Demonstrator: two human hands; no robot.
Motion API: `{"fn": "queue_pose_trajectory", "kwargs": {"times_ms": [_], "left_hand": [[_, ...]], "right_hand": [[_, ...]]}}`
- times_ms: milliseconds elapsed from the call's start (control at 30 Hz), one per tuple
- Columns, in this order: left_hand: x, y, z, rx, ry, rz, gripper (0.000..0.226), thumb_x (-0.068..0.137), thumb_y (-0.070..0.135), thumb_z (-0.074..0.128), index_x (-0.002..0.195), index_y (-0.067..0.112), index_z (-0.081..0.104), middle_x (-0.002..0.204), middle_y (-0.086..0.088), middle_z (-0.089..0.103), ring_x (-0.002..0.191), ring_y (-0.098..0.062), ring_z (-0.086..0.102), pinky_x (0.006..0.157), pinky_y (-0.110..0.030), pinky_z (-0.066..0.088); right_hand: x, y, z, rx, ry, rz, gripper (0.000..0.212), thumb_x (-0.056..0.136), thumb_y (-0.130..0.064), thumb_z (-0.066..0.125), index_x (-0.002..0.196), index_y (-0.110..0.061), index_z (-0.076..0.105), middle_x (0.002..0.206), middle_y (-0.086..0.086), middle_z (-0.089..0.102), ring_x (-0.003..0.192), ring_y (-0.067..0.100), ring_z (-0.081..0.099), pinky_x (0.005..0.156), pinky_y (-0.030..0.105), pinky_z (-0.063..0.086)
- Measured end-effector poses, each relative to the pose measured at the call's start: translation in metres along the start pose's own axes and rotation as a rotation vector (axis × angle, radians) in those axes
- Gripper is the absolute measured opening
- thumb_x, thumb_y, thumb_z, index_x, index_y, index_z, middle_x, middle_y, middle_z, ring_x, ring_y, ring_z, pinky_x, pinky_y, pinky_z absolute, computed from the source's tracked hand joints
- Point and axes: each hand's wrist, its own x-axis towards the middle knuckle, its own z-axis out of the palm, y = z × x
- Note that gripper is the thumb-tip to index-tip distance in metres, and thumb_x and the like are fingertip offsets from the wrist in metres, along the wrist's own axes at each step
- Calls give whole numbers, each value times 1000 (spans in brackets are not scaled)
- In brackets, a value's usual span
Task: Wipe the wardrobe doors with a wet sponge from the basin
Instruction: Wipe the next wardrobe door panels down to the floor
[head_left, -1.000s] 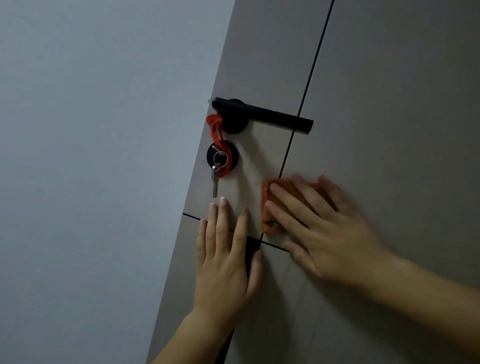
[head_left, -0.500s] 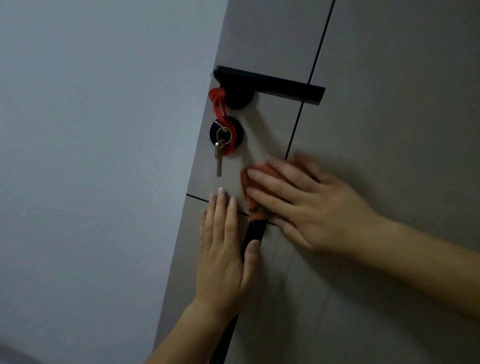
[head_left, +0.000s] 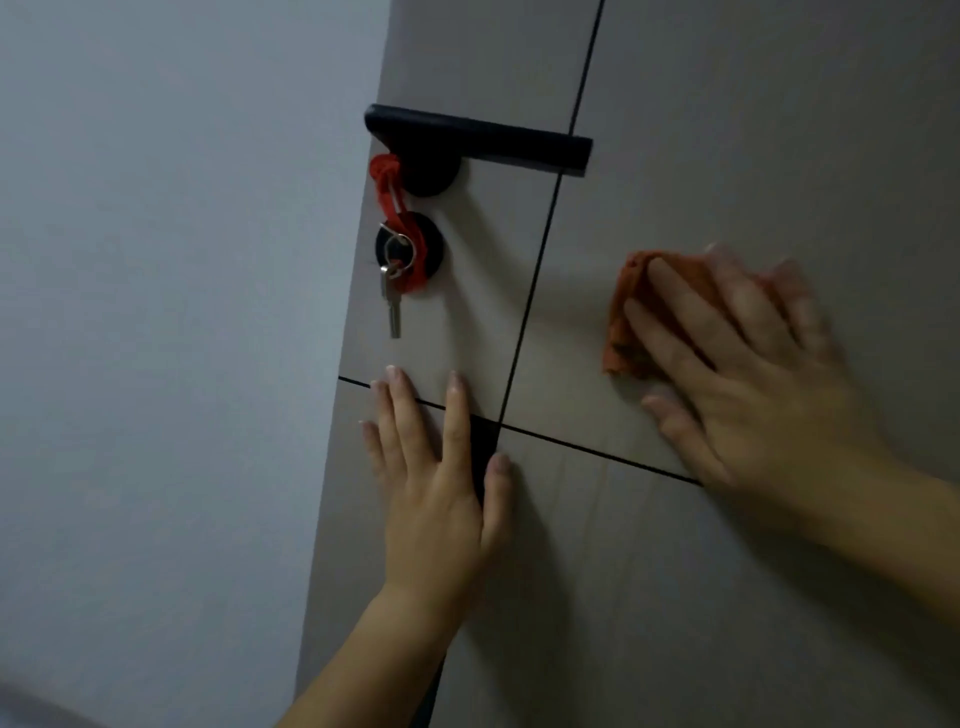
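Now the orange sponge lies flat on the wardrobe door, below and to the right of the free end of the black handle, just past the dark vertical seam that runs down under that end. The right hand covers most of it. Its fingers are straight and spread, pressing the sponge to the panel rather than curling round it, with the thumb on bare door below; only the sponge's left edge and top corner show. That hand is blurred.

The left hand lies lower, straight down from the handle's round base, palm flat and fingers extended upward across the horizontal seam, holding nothing.

Half a second ago the sponge sat directly below the handle, left of the seam; it has since slid rightward. The left hand has kept its place.
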Motion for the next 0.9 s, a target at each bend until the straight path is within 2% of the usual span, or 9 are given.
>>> {"fn": "queue_pose_trajectory", "kwargs": {"times_ms": [67, 133, 233, 333, 433, 600, 667, 833, 900], "left_hand": [[0, 5, -1, 33, -2, -34, 73, 100, 49, 37, 163, 23, 12, 170, -17, -11, 157, -32, -13, 126, -56, -1], [1, 11, -3, 73, -21, -30, 74, 100, 51, 34, 164, 23, 9, 170, -17, -10, 157, -30, -12, 127, -53, -1], [0, 20, -7, 112, -65, 95, 73, 101, 50, 35, 163, 18, 14, 170, -17, -5, 158, -32, -8, 127, -54, 2], [0, 34, -4, 115, -96, 171, 74, 101, 49, 37, 163, 15, 17, 171, -16, -3, 158, -33, -6, 126, -58, 5], [1, 48, 0, 86, -97, 150, 75, 99, 48, 39, 162, 13, 18, 170, -18, -3, 158, -34, -7, 124, -62, 7], [-3, 70, -1, 79, -132, 234, 76, 95, 44, 43, 162, 18, 19, 170, -17, -5, 157, -36, -8, 122, -67, 3], [-4, 80, 2, 102, -142, 277, 77, 93, 42, 44, 162, 19, 20, 170, -18, -4, 157, -37, -6, 122, -68, 4], [-13, 97, 13, 135, -185, 394, 77, 92, 42, 46, 162, 19, 23, 170, -20, 0, 157, -40, -4, 119, -72, 6], [-19, 106, 17, 135, -185, 400, 74, 93, 42, 45, 161, 20, 24, 169, -21, 1, 157, -40, -3, 118, -73, 6]], "right_hand": [[-10, -17, 1, 35, -17, 8, 67, 103, -51, 30, 161, -17, 28, 170, 10, 18, 155, 40, 16, 123, 62, 11], [-38, -39, 8, 60, -48, -116, 68, 102, -52, 36, 161, -19, 28, 169, 8, 20, 155, 38, 19, 123, 60, 15], [-54, -33, 10, 70, -67, -232, 66, 104, -51, 39, 161, -21, 28, 169, 5, 22, 155, 34, 22, 123, 57, 20], [-23, 4, 1, 55, -25, 11, 63, 105, -50, 33, 161, -22, 27, 170, 5, 19, 155, 36, 19, 124, 57, 14], [-12, 26, -9, 46, -32, 248, 69, 102, -50, 33, 162, -18, 22, 171, 9, 12, 156, 40, 12, 124, 60, 7], [-105, -16, 2, 60, -114, -59, 70, 98, -50, 45, 161, -22, 29, 169, 6, 20, 155, 36, 20, 123, 58, 14], [-122, 0, 4, 57, -97, -85, 65, 100, -49, 45, 159, -24, 33, 168, 3, 24, 154, 33, 24, 123, 55, 18], [-107, 62, -6, 40, -12, 339, 67, 101, -46, 38, 161, -20, 23, 169, 7, 15, 154, 40, 18, 123, 60, 12], [-123, 53, -4, 42, -19, 350, 73, 99, -46, 40, 162, -18, 18, 170, 9, 8, 155, 41, 13, 124, 61, 7]]}}
